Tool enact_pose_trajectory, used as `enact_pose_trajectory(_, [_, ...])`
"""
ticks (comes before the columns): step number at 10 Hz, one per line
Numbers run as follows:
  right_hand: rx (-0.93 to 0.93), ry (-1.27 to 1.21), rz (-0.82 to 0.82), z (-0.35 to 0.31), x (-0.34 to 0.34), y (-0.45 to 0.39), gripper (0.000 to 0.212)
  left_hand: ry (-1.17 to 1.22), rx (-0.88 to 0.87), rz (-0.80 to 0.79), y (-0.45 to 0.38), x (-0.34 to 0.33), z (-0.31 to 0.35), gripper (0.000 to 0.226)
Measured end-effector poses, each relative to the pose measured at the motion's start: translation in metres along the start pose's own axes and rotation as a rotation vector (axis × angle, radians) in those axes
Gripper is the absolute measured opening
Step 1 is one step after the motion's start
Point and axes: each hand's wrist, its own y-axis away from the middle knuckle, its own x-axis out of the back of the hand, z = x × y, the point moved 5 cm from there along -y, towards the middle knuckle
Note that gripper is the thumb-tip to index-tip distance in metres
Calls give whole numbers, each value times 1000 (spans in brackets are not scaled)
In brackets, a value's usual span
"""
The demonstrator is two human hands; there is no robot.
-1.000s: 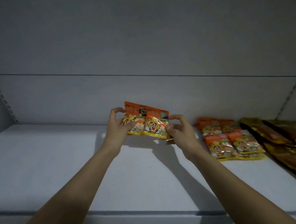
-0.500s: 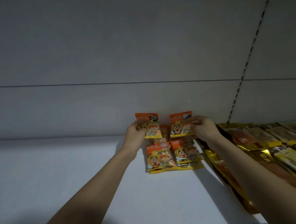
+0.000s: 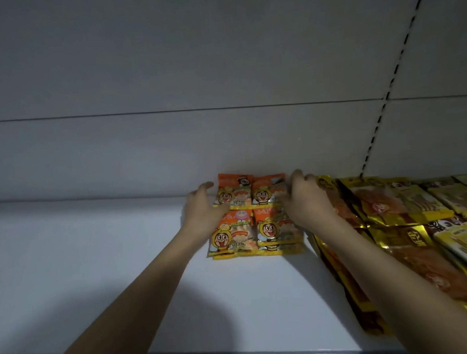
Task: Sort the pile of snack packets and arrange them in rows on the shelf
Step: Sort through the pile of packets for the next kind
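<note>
Left hand: the left hand (image 3: 203, 212) lies at the centre of the frame, fingers loosely curved along the left edge of the rear-left orange-and-yellow foil snack packet (image 3: 234, 191); whether it pinches that edge or only steadies it cannot be told.
Right hand: the right hand (image 3: 305, 201) curls over the right edge of the rear-right orange snack packet with a cartoon bee face (image 3: 268, 191); a true pinch cannot be confirmed.
Task items: both rear packets lean near the grey back panel (image 3: 144, 151), touching each other. Just in front lie two front orange packets (image 3: 257, 235), flat and side by side on the white shelf (image 3: 96, 265).
Neighbouring stock: gold-and-brown foil packets (image 3: 391, 209) fill the right of the frame in rows, just beside the orange group.
Step in hand: judged to be seating the rear pair behind the front pair.
Method: lower both packets together, keep their inner edges touching, and align the outer edges with the front pair.
Caution: foil slides readily; release gently and avoid nudging the gold row.
</note>
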Motion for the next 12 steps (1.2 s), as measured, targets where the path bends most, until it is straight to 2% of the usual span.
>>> enact_pose_trajectory(1, [-97,-7,-146,3,-5,16,44,116,120,-112,25,1,-7,66])
enact_pose_trajectory(2, [-144,-27,-286,4,-16,28,46,206,221,-201,35,-8,-16,68])
enact_pose_trajectory(4, [-125,38,-402,-4,-13,42,62,90,191,-272,46,-9,-9,32])
enact_pose_trajectory(5, [-101,81,-479,-4,-12,51,74,-27,143,-334,54,-4,-3,30])
enact_pose_trajectory(6, [-74,94,-519,-5,-10,56,75,-88,177,-372,53,-1,-8,32])
enact_pose_trajectory(7, [-78,90,-449,-6,1,49,68,-113,129,-317,36,9,-8,50])
enact_pose_trajectory(8, [-105,-19,-201,-9,16,23,48,-105,40,-175,8,19,6,69])
enact_pose_trajectory(9, [-201,-121,-153,-12,6,-8,40,57,103,-210,-11,10,18,45])
enact_pose_trajectory(10, [-278,-188,-257,-11,-21,-31,44,63,168,-289,-25,-6,19,30])
enact_pose_trajectory(11, [-290,-225,-287,-9,-37,-45,36,18,157,-342,-39,-19,15,26])
enact_pose_trajectory(12, [-316,-240,-254,-3,-45,-49,46,-57,155,-370,-47,-25,11,25])
